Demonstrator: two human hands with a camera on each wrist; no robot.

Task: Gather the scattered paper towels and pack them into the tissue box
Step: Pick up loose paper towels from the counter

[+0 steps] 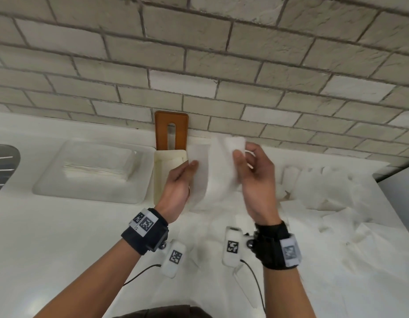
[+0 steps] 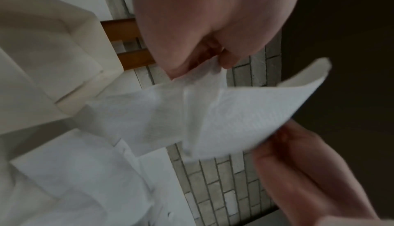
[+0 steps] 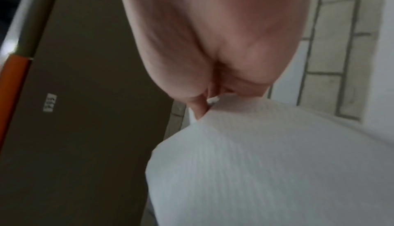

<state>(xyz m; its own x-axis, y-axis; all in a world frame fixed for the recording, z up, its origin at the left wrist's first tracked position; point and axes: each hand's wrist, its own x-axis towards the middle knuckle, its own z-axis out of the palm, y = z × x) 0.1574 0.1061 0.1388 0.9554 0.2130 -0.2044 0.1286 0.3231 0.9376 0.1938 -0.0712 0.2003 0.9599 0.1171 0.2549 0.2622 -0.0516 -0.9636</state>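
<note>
A wall of pale grey-white brick (image 1: 221, 53) rises behind a white worktop (image 1: 61, 249). Both hands are raised above the worktop, holding one white paper towel sheet (image 1: 218, 171) between them; the sheet is blurred in all three views.

The left hand (image 1: 178, 187) pinches the sheet's left edge between thumb and fingers (image 1: 193, 165); the left wrist view confirms the pinch, with the towel (image 2: 192, 115) fanning out below the fingers. The right hand (image 1: 256, 177) pinches the sheet's upper right corner, fingers (image 1: 239, 157) curled over it; the right wrist view shows the fingertips closed on the towel's (image 3: 266, 162) top edge.

Directly below and beyond the left fingers stands the open cream rectangular tissue box (image 1: 162, 177), lidless; the left hand covers its right side. What lies inside it cannot be determined. Its brown wooden lid with a long slot (image 1: 171, 129) stands upright against the brick wall, just beyond the box and beyond the left fingers.

To the right of the right fingers, a loose spread of white paper towels (image 1: 325, 191) lies scattered across the worktop, some folded, some crumpled; more sheets lie flat below both wrists. Well to the left of the left fingers sits a shallow white rectangular tray (image 1: 88, 193) holding a neat stack of white folded towels (image 1: 97, 166). Part of a metal sink (image 1: 3, 161) shows at the far left edge.

Each wrist carries a black band with a white marker tag and a small white camera unit with a cable.
</note>
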